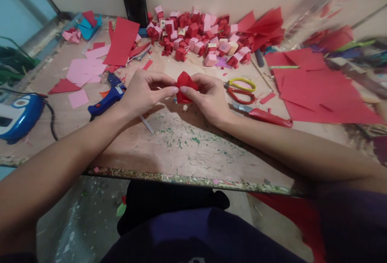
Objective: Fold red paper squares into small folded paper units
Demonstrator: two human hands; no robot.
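Both my hands meet over the middle of the worn wooden board (187, 146). Between them is a small folded red paper piece (185, 86). My left hand (145, 91) pinches its left side with thumb and forefinger. My right hand (208, 95) wraps round its right side, thumb on top. Just behind, against the wall, lies a heap of finished little red and pink paper boxes (196, 37).
A blue glue gun (109, 95) lies left of my left hand. Scissors with yellow and red handles (240, 89) and a red-handled knife (266, 115) lie to the right. Red sheets (317, 89) cover the right side, pink and red offcuts (87, 67) the left. A blue device (18, 115) sits far left.
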